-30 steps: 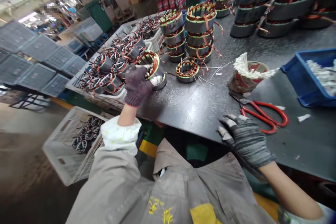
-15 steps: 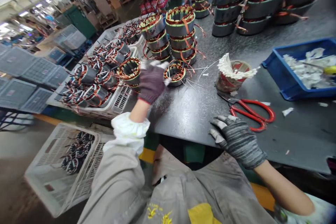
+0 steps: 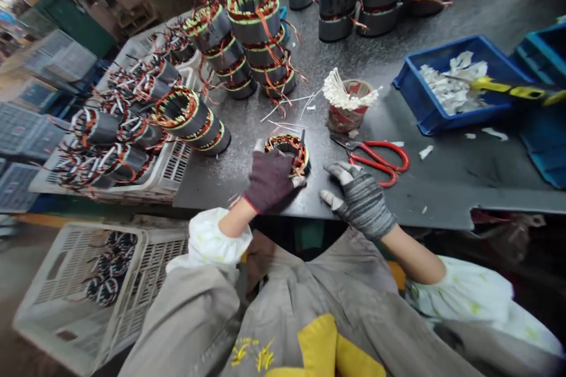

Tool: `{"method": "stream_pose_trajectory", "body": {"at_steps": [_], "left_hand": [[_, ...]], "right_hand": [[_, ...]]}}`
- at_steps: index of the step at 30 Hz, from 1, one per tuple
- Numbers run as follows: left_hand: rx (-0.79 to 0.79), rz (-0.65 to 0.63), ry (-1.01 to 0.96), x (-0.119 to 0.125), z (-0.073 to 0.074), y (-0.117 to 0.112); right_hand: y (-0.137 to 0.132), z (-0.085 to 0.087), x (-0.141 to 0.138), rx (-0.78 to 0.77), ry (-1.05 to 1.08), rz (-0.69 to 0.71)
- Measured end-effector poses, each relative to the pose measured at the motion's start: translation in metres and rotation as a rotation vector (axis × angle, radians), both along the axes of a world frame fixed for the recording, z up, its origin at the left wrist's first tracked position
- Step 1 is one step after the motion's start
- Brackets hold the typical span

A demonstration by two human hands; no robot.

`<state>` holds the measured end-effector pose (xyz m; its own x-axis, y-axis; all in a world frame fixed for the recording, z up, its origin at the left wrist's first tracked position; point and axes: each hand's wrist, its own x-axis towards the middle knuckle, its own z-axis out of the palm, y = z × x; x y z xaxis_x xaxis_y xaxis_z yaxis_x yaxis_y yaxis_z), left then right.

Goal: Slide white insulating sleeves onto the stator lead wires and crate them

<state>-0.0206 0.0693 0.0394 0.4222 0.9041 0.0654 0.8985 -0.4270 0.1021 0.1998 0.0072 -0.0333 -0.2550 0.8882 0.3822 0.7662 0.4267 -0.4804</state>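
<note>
A single wound stator (image 3: 305, 156), with copper windings and a green-yellow rim, sits near the table's front edge. My left hand (image 3: 270, 179), in a dark purple glove with pale fingertips, grips its near left side and hides part of it. My right hand (image 3: 363, 197), in a grey striped glove, rests on the table to the right of the stator, fingers apart and holding nothing. Red-handled scissors (image 3: 382, 159) lie just beyond it. Thin white tubes (image 3: 283, 125) lie behind the stator.
Stators stand in stacks (image 3: 256, 23) at the back and in a leaning stack (image 3: 194, 118) on the left. A cup (image 3: 345, 118) holds white sticks. A blue bin (image 3: 424, 112) contains white scraps. White crates (image 3: 161, 171) of stators stand left; another crate (image 3: 66, 259) is below.
My left hand has moved from beside the left stack onto the single stator, which is now nearer the table edge, apart from the stacks. My right hand stays by the scissors. The view has shifted.
</note>
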Motion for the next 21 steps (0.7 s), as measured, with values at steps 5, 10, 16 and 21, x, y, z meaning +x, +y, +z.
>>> {"method": "stream_pose_trajectory", "body": {"at_steps": [5, 10, 16, 21], "left_hand": [[0.088, -0.070, -0.240, 0.003, -0.013, -0.059], [0.274, -0.053, -0.370, -0.072, -0.003, -0.051], [0.106, -0.435, -0.244, -0.060, -0.025, -0.049], [-0.045, 0.019, -0.946, -0.018, -0.014, -0.025]], "right_hand": [[0.012, 0.023, -0.011, 0.011, 0.082, 0.136], [0.034, 0.039, 0.010, 0.169, 0.277, -0.180], [0.033, 0.049, 0.000, 0.331, -0.003, 0.347], [0.060, 0.039, 0.000, -0.031, -0.006, -0.360]]}}
